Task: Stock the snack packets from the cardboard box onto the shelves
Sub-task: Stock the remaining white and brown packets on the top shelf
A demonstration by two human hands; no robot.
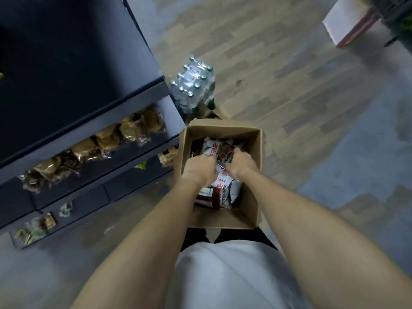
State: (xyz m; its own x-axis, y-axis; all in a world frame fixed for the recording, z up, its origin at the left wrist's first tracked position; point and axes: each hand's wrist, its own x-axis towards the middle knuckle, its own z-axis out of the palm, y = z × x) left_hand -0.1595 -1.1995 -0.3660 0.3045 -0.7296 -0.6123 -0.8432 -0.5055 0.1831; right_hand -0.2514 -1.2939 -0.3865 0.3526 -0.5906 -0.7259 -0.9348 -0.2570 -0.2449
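Snack packets [219, 152]: a loose heap of white-and-red wrapped packs lying in the cardboard box, some flat, some on edge; no single long axis holds for the heap, though the packs at the near end run roughly toward and away from the person.
Cardboard box [256, 210]: open-topped, on the floor straight ahead of the person, its left wall just beside the foot of the shelves.
Left hand [199, 167]: down inside the box at the left of the heap, fingers curled into the packets; it looks to be gripping some, but the fingertips are buried.
Right hand [242, 163]: inside the box at the right of the heap, fingers bent over the top packets, apparently gathering them; the exact hold is hidden.
Key relation: the packets sit between and under both hands, so a bunch can be scooped from both sides.
Nearer hand: the left is on the shelf side.
Shelves [93, 134]: dark tiers to the left and above the box, the middle tier lined with brown packs [104, 139].
Likely need: lift up, then swing left.
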